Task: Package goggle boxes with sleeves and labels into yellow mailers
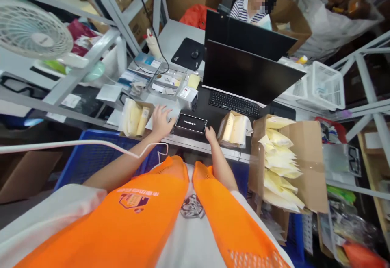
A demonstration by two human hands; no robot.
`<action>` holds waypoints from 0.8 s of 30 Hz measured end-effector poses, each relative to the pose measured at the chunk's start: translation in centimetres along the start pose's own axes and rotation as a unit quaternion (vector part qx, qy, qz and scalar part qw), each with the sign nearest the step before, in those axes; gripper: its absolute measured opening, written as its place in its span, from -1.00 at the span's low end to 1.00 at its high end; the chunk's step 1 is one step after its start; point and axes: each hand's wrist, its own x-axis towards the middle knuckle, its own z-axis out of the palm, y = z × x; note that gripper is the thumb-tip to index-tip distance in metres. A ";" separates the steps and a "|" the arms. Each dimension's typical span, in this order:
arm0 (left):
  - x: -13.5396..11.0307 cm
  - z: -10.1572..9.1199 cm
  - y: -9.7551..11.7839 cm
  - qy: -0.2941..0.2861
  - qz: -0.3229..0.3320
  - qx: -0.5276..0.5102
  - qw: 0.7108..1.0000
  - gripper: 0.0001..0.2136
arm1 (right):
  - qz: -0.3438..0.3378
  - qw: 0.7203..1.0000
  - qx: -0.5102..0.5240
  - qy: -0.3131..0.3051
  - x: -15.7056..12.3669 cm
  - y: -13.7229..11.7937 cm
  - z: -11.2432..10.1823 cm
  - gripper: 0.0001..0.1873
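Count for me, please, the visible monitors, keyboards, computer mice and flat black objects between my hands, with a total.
Monitors: 2
Keyboard: 1
Mouse: 1
Flat black object between left hand and right hand: 1
Total: 5

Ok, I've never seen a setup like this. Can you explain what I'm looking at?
There's no machine here: someone works bare-handed, and the one picture comes from a camera on their head, looking forward and down. On the desk lies a black box with white lettering. The left hand is spread at its left end, the right hand is at its right end; whether either grips it, I can't tell. Beyond are a keyboard and a monitor; a carton of yellow envelopes stands to the right.
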 end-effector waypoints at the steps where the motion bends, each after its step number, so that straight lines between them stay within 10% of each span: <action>1: -1.1 -1.5 -1.2 -0.010 -0.003 0.059 0.998 -0.40 | 0.000 1.000 0.002 -0.007 0.4 -0.1 0.2 -0.55; 4: -3.3 -3.5 -3.5 -0.059 -0.067 0.174 0.981 -0.17 | 0.007 1.000 0.010 -0.019 1.1 -0.3 1.1 -0.57; 12: -4.3 -1.4 -2.3 -0.049 -0.104 0.187 0.976 -0.15 | 0.052 0.998 0.006 -0.022 3.7 0.8 2.7 -0.55; 17: -2.6 -7.3 -2.8 0.064 -0.153 -0.007 0.986 -0.22 | 0.098 0.995 0.033 -0.002 4.1 2.0 2.6 -0.54; 24: -1.0 -15.3 -2.2 0.072 -0.337 -0.465 0.816 -0.57 | 0.106 0.985 0.128 0.037 -1.6 1.8 2.6 -0.46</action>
